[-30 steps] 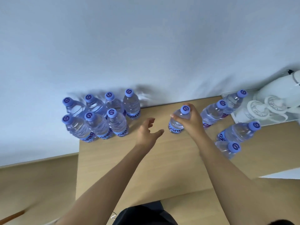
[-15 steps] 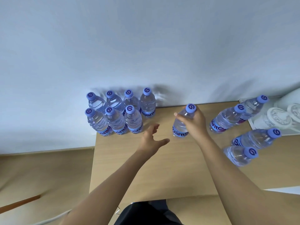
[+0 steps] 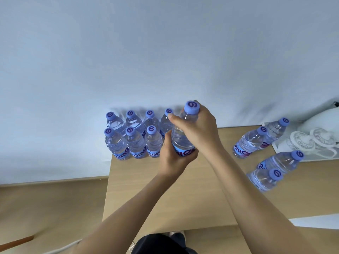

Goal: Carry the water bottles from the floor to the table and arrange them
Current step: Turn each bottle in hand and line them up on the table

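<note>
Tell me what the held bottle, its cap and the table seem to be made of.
Held bottle: clear thin plastic, glossy, ribbed, see-through. Cap: opaque lilac plastic, matte. Table: pale wood-look top, faint grain, probably laminate.

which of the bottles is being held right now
The water bottle in the middle: the right hand grips its upper part, the left hand its labelled base. The other bottles stand untouched on the table.

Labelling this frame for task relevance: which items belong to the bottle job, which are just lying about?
Job:
held bottle, in left hand and right hand
seven arranged bottles
four loose bottles
table

Lying about:
white tray with glassware
white object, far right
</note>
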The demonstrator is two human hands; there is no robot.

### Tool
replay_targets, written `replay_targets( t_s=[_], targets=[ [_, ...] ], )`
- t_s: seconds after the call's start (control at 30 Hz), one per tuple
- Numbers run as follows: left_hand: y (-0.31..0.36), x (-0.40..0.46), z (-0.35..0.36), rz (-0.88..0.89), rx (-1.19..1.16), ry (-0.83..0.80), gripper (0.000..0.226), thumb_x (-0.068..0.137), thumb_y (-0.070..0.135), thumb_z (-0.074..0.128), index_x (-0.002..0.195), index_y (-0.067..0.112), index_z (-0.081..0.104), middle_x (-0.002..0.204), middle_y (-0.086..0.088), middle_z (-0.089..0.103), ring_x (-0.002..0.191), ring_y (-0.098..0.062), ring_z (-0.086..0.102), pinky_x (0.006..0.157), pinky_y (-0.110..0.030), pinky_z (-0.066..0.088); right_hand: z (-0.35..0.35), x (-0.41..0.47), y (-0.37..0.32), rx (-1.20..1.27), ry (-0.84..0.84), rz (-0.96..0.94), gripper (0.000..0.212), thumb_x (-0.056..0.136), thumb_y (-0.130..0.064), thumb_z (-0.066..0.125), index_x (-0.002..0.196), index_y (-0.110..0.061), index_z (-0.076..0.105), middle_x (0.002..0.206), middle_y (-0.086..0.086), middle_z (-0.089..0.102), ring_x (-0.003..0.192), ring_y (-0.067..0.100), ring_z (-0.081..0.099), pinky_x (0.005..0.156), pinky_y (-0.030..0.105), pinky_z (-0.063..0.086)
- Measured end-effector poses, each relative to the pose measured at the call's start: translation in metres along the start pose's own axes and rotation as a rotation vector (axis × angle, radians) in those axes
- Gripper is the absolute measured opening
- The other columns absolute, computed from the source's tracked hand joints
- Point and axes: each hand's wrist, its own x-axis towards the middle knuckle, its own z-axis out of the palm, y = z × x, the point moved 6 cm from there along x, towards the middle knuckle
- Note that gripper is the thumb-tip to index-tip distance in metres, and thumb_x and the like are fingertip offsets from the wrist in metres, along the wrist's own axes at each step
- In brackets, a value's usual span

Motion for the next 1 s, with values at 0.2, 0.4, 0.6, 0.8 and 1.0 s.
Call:
replay_targets(
  t_s=[0.2,0.4,0.6,0.8,1.0],
  targets=[
    [0.041,0.002,-0.017,-0.054,0.002,-0.278,0.054,0.066,0.002,0.085,0.110,0.005,0.053,0.088,-0.004,0.069,0.073,-0.016,0.066,0.057,-0.021,0.050,-0.009,-0.002,-0.041,0.217,-0.269,-0.089,0.025,0.081,-0.035,0.078,0.083,-0.013,0.067,0.079,0.001,0.072,0.074,0.012,0.069,0.071,0.028,0.055],
    [0.080,-0.010,-0.028,-0.097,-0.022,-0.588,0.039,0.070,-0.001,0.080,0.103,0.002,0.060,0.086,0.001,0.069,0.078,-0.013,0.064,0.069,-0.022,0.051,-0.010,-0.005,-0.069,0.541,-0.661,-0.175,0.013,0.083,-0.020,0.066,0.093,-0.016,0.071,0.110,0.010,0.074,0.110,0.029,0.068,0.094,0.043,0.054],
    [0.094,-0.018,-0.031,-0.120,-0.066,-0.639,0.041,0.070,-0.002,0.077,0.108,0.001,0.061,0.095,-0.004,0.069,0.088,-0.017,0.066,0.080,-0.029,0.055,-0.001,-0.012,-0.078,0.685,-0.630,-0.121,0.002,0.076,-0.014,0.068,0.076,-0.013,0.067,0.079,0.013,0.071,0.076,0.036,0.071,0.077,0.045,0.055],
    [0.094,-0.021,-0.034,-0.135,-0.124,-0.560,0.048,0.070,-0.002,0.080,0.113,-0.001,0.058,0.092,-0.001,0.070,0.086,-0.014,0.067,0.075,-0.024,0.053,-0.006,-0.013,-0.082,0.622,-0.384,-0.101,0.011,0.076,-0.013,0.068,0.066,-0.016,0.067,0.070,0.009,0.069,0.070,0.030,0.071,0.064,0.034,0.056],
    [0.094,-0.027,-0.035,-0.056,-0.152,-0.401,0.062,0.063,-0.006,0.086,0.114,0.012,0.055,0.095,0.003,0.072,0.084,-0.013,0.070,0.071,-0.023,0.055,-0.013,-0.017,-0.088,0.585,-0.103,-0.061,0.014,0.083,-0.011,0.072,0.072,-0.009,0.064,0.067,0.009,0.067,0.065,0.022,0.069,0.058,0.028,0.055]
  ],
)
